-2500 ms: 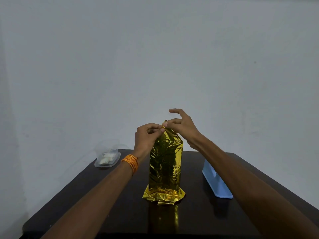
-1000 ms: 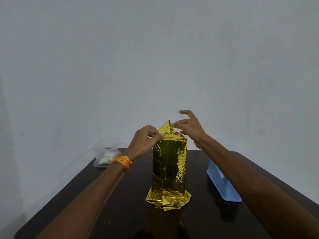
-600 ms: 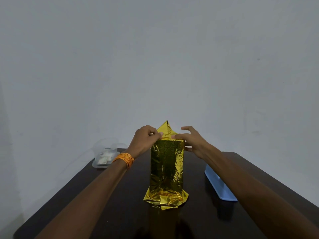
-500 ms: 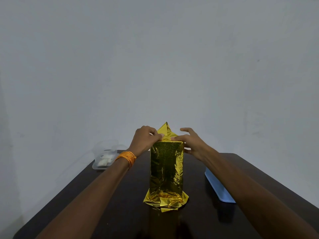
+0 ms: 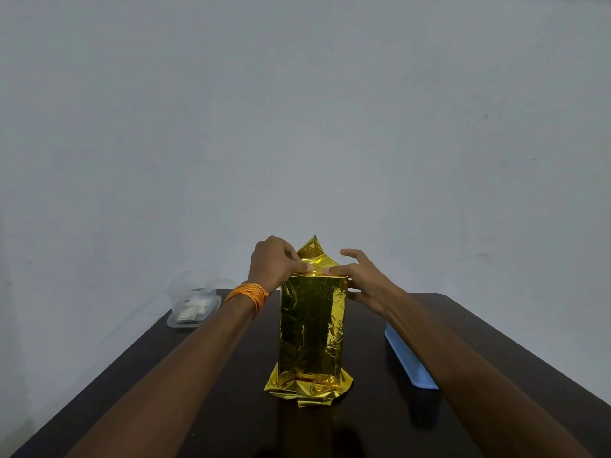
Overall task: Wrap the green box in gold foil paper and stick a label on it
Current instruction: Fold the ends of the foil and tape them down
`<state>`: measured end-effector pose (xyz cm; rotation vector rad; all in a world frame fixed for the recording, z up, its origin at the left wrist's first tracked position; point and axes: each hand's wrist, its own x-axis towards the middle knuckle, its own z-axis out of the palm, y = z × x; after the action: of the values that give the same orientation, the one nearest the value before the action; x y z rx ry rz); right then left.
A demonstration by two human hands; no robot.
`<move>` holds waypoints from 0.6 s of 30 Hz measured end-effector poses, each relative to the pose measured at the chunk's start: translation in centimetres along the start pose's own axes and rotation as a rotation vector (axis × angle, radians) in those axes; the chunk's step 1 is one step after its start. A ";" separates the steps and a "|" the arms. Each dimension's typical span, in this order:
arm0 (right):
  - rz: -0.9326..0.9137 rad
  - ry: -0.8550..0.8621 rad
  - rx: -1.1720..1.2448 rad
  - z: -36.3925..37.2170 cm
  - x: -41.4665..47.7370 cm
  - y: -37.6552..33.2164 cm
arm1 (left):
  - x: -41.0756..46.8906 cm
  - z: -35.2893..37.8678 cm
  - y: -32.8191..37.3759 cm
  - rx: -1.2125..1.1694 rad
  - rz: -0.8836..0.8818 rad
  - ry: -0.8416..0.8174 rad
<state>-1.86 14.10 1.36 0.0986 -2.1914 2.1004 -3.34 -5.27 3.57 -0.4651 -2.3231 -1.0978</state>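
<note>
A tall box stands upright in the middle of the dark table, fully covered in gold foil paper [image 5: 310,328]; none of its green surface shows. Crumpled foil spreads around its base, and a pointed foil flap [image 5: 312,251] sticks up behind the top. My left hand [image 5: 274,264], with an orange thread band at the wrist, pinches the foil along the top front edge. From the right, my right hand [image 5: 358,279] presses its fingertips on the same top edge, fingers spread. No label is visible on the foil.
A clear plastic container [image 5: 195,307] with small white pieces stands at the table's back left corner. A light blue tray [image 5: 410,361] lies on the right, partly under my right forearm. The dark table [image 5: 231,408] ends at a plain wall behind.
My hands came down from the raised foil tip to the box's top edge. The foil top went from a pinched peak to a flattened front fold with a flap behind.
</note>
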 end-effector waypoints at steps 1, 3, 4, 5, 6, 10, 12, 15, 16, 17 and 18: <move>-0.001 0.002 0.002 0.0 0.0 0.0 | -0.1 0.0 0.0 -0.002 -0.005 0.005; 0.002 -0.001 0.007 -0.2 -0.1 0.0 | -0.1 0.0 -0.1 -0.021 -0.029 0.007; 0.003 -0.005 0.009 -0.2 -0.1 0.1 | -0.1 -0.1 -0.2 -0.038 -0.044 0.000; 0.002 -0.009 0.007 -0.3 -0.2 0.0 | -0.1 0.0 -0.4 -0.058 -0.053 -0.010; -0.003 -0.012 0.000 -0.4 -0.3 0.0 | 0.0 0.0 -0.5 -0.073 -0.055 -0.018; -0.028 0.061 0.041 -0.9 -0.5 -0.5 | -0.1 0.0 -0.7 -0.107 -0.058 -0.019; -0.111 0.213 0.010 -1.5 -0.3 -0.9 | -0.2 -0.1 -0.8 -0.134 -0.068 -0.012; -0.275 0.346 -0.140 -2.2 -0.2 -1.6 | -0.3 0.0 -0.8 -0.149 -0.075 0.000; -0.299 0.320 -0.158 -2.2 -0.3 -2.1 | -0.3 0.0 -0.8 -0.146 -0.077 0.003; -0.316 0.274 -0.180 -2.3 -0.5 -2.6 | -0.4 0.0 -0.8 -0.142 -0.078 0.005; -0.334 0.215 -0.227 -2.4 -0.7 -3.1 | -0.4 0.1 -0.7 -0.138 -0.076 0.005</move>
<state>-0.77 16.38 4.47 0.1953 -2.0973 1.6006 -3.43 -5.72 2.86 -0.4272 -2.2862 -1.2992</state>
